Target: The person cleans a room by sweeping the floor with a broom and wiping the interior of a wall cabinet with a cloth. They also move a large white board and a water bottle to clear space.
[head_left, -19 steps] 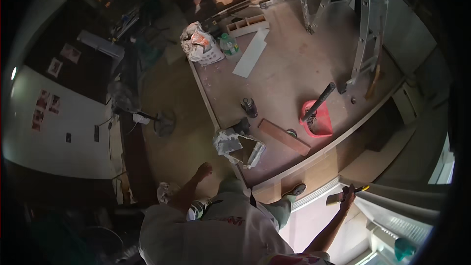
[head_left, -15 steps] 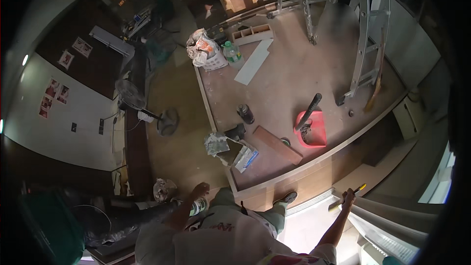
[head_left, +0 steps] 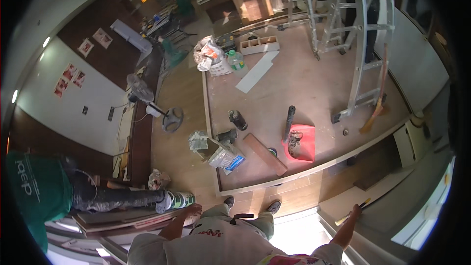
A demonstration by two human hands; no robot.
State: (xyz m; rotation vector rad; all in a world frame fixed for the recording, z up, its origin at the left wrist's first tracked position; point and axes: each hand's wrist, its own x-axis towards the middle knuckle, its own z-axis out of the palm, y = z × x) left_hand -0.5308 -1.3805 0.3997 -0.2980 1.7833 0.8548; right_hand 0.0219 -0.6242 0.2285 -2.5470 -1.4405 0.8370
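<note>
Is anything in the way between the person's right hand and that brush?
Nothing visible: the right hand already grips the brush, with the yellow-and-black handle jutting out past the fingers.

Rm mostly dim, esp. toward top; strong daylight lower R, w/ bright patch blown out to white. Ceiling lts glare at L edge. Sun spot on upright wood panel. Fisheye bends edges, corners black; ctr fairly sharp, backgrd soft.
</note>
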